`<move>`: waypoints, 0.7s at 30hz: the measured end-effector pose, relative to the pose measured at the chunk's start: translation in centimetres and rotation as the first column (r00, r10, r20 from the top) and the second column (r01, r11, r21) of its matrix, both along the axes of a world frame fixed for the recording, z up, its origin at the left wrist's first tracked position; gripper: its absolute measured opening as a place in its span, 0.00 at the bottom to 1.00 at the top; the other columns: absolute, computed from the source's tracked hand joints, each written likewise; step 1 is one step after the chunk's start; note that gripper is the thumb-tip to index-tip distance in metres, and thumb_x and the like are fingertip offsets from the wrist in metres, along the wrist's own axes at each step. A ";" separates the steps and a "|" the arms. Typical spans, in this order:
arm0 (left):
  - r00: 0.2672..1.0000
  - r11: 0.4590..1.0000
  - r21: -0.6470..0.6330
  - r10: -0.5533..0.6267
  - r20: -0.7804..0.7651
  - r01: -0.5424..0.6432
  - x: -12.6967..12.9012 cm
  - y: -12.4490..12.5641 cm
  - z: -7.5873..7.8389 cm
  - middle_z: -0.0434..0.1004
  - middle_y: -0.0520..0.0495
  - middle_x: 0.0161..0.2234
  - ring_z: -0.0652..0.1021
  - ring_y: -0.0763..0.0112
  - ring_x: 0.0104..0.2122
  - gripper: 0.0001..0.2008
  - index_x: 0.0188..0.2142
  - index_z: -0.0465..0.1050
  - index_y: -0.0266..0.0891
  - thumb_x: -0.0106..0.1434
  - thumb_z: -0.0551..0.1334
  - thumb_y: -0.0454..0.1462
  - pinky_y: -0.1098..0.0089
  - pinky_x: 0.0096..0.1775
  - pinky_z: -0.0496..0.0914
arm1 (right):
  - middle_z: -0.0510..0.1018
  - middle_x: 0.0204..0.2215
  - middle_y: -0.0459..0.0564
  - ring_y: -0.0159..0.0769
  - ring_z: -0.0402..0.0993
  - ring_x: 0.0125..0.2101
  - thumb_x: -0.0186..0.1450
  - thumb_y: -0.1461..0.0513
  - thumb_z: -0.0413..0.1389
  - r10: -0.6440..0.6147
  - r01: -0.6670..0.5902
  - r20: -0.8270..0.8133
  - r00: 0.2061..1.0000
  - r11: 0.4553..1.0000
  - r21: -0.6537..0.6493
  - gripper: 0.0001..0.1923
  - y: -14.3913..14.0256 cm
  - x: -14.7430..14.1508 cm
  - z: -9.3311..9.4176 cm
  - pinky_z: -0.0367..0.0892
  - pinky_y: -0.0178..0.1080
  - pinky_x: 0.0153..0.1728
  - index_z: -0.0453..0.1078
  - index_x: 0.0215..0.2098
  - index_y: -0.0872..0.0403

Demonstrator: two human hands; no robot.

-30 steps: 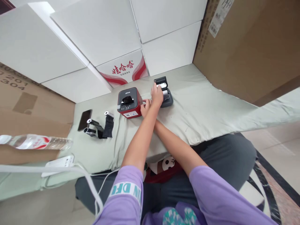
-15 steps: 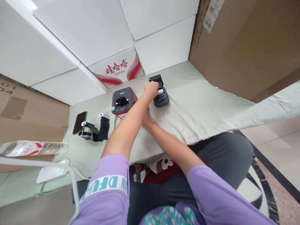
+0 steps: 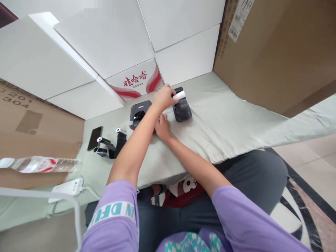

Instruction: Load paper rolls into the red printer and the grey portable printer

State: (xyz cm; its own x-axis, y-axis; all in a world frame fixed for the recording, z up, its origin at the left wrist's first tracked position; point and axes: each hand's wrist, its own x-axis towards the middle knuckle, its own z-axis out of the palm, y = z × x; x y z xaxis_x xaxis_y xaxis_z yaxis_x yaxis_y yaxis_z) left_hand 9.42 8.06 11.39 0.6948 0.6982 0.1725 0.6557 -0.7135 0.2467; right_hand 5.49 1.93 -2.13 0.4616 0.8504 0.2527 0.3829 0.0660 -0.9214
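Observation:
My left hand reaches in over my right forearm, its fingers closed on the left end of a white roll. Dark film hangs from that roll over a small grey printer, whose black lid is up behind it. Below my left wrist, my right hand has its fingers curled against the right side of a black and red printer. Whether it grips anything is hidden from me.
Rolls with black film stand on the cloth at left, beside a dark phone. A water bottle and a white power strip are at far left. White boxes line the back; a cardboard carton is at right.
The white roll has come up out of the grey printer in my left hand, its dark film trailing below. My right hand shows more fully beside the red printer. The view has shifted slightly.

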 end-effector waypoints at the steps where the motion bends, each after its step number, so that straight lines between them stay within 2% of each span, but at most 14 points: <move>1: 0.996 0.999 -0.043 -0.001 0.094 0.005 -1.2 -0.2 0.9 0.79 0.42 0.53 0.79 0.53 0.53 0.14 0.44 0.80 0.43 0.58 0.71 0.40 0.59 0.55 0.74 | 0.70 0.52 0.62 0.42 0.71 0.54 0.69 0.70 0.44 -0.023 0.022 -0.024 0.999 1.000 -0.014 0.15 0.2 -0.1 -0.1 0.66 0.45 0.62 0.65 0.50 0.56; 4: 0.940 0.967 -0.253 0.104 0.325 -0.019 -6.4 -1.2 3.9 0.79 0.44 0.49 0.80 0.59 0.50 0.21 0.52 0.73 0.43 0.61 0.70 0.46 0.63 0.47 0.78 | 0.70 0.54 0.62 0.42 0.72 0.54 0.69 0.70 0.45 -0.061 0.058 -0.078 0.995 0.997 -0.046 0.15 0.5 -0.3 -0.3 0.65 0.43 0.62 0.66 0.51 0.57; 5: 0.911 0.951 -0.307 0.167 0.378 -0.047 -8.6 -1.5 4.9 0.80 0.47 0.47 0.80 0.64 0.46 0.20 0.52 0.71 0.44 0.63 0.67 0.48 0.65 0.44 0.78 | 0.69 0.54 0.61 0.41 0.72 0.53 0.69 0.70 0.45 -0.061 0.057 -0.087 0.994 0.997 -0.047 0.15 0.6 -0.3 -0.3 0.66 0.43 0.62 0.66 0.51 0.56; 7: 0.848 0.932 -0.357 0.234 0.475 -0.057 -13.3 -1.7 6.8 0.78 0.53 0.44 0.78 0.76 0.42 0.17 0.53 0.69 0.42 0.70 0.57 0.48 0.68 0.44 0.72 | 0.69 0.55 0.60 0.42 0.73 0.52 0.69 0.69 0.46 -0.059 0.055 -0.108 0.992 0.998 -0.041 0.15 0.6 -0.3 -0.4 0.67 0.43 0.61 0.67 0.51 0.56; 8: 0.799 0.929 -0.363 0.277 0.534 -0.079 -15.7 -1.7 7.4 0.77 0.54 0.42 0.76 0.80 0.40 0.17 0.51 0.70 0.40 0.70 0.55 0.47 0.71 0.43 0.70 | 0.70 0.54 0.60 0.42 0.73 0.52 0.69 0.70 0.46 -0.060 0.056 -0.120 0.991 0.998 -0.035 0.16 0.7 -0.3 -0.4 0.67 0.44 0.60 0.67 0.51 0.56; 9: 0.764 0.904 -0.416 0.335 0.551 -0.097 -18.1 -1.5 7.9 0.77 0.54 0.37 0.76 0.81 0.36 0.19 0.47 0.71 0.37 0.65 0.59 0.48 0.74 0.40 0.70 | 0.70 0.54 0.60 0.43 0.73 0.52 0.68 0.70 0.46 -0.061 0.059 -0.130 0.990 0.998 -0.026 0.16 0.7 -0.4 -0.4 0.67 0.45 0.60 0.68 0.51 0.56; 10: 0.710 0.871 -0.478 0.407 0.575 -0.112 -20.2 -1.2 8.1 0.78 0.52 0.34 0.75 0.78 0.31 0.22 0.43 0.72 0.38 0.55 0.68 0.49 0.77 0.32 0.72 | 0.70 0.55 0.61 0.44 0.73 0.52 0.68 0.70 0.46 -0.064 0.062 -0.138 0.988 0.998 -0.018 0.16 0.8 -0.4 -0.5 0.67 0.45 0.61 0.68 0.50 0.56; 11: 0.674 0.837 -0.528 0.474 0.566 -0.146 -22.1 -0.8 8.1 0.78 0.52 0.32 0.75 0.76 0.29 0.24 0.41 0.72 0.37 0.48 0.71 0.47 0.76 0.29 0.72 | 0.69 0.55 0.61 0.44 0.73 0.53 0.67 0.70 0.46 -0.066 0.065 -0.143 0.988 0.998 -0.011 0.16 0.9 -0.4 -0.5 0.67 0.46 0.61 0.68 0.50 0.56; 13: 0.656 0.769 -0.583 0.585 0.477 -0.263 -24.9 0.1 7.2 0.78 0.52 0.31 0.74 0.74 0.29 0.25 0.40 0.75 0.37 0.42 0.73 0.43 0.76 0.26 0.69 | 0.69 0.54 0.62 0.45 0.73 0.53 0.67 0.69 0.46 -0.070 0.070 -0.149 0.986 0.998 -0.004 0.16 1.0 -0.4 -0.6 0.67 0.47 0.60 0.68 0.49 0.56; 15: 0.720 0.739 -0.546 0.618 0.315 -0.395 -26.3 0.9 5.4 0.80 0.50 0.34 0.75 0.72 0.32 0.26 0.43 0.78 0.37 0.44 0.72 0.43 0.76 0.28 0.67 | 0.70 0.54 0.62 0.46 0.73 0.52 0.67 0.69 0.45 -0.067 0.069 -0.149 0.987 0.998 0.006 0.15 1.1 -0.3 -0.7 0.68 0.48 0.60 0.68 0.48 0.56; 17: 0.814 0.769 -0.417 0.571 0.106 -0.485 -26.6 1.4 3.0 0.82 0.47 0.37 0.78 0.67 0.36 0.25 0.46 0.80 0.36 0.50 0.70 0.44 0.73 0.33 0.69 | 0.70 0.53 0.61 0.46 0.73 0.51 0.66 0.68 0.45 -0.071 0.074 -0.147 0.987 0.997 0.016 0.15 1.2 -0.3 -0.9 0.68 0.49 0.59 0.68 0.48 0.55; 18: 0.839 0.793 -0.322 0.545 -0.007 -0.518 -26.4 1.5 1.7 0.83 0.45 0.38 0.79 0.63 0.39 0.23 0.47 0.81 0.36 0.52 0.69 0.44 0.70 0.37 0.71 | 0.70 0.53 0.61 0.45 0.73 0.51 0.66 0.68 0.45 -0.075 0.079 -0.146 0.987 0.997 0.025 0.14 1.2 -0.3 -1.0 0.68 0.49 0.59 0.68 0.47 0.54; 19: 0.845 0.815 -0.224 0.521 -0.121 -0.534 -26.1 1.5 0.5 0.84 0.43 0.41 0.80 0.58 0.42 0.23 0.48 0.81 0.37 0.55 0.67 0.44 0.67 0.41 0.72 | 0.70 0.52 0.60 0.45 0.73 0.51 0.66 0.68 0.46 -0.080 0.085 -0.143 0.987 0.996 0.035 0.14 1.2 -0.2 -1.0 0.68 0.49 0.59 0.68 0.47 0.54; 21: 0.810 0.834 -0.065 0.510 -0.287 -0.548 -25.6 1.7 -1.7 0.84 0.41 0.46 0.80 0.50 0.48 0.23 0.52 0.82 0.41 0.58 0.65 0.45 0.61 0.46 0.72 | 0.70 0.52 0.60 0.45 0.73 0.51 0.66 0.68 0.46 -0.085 0.092 -0.138 0.987 0.995 0.047 0.14 1.2 -0.2 -1.1 0.68 0.48 0.59 0.67 0.47 0.54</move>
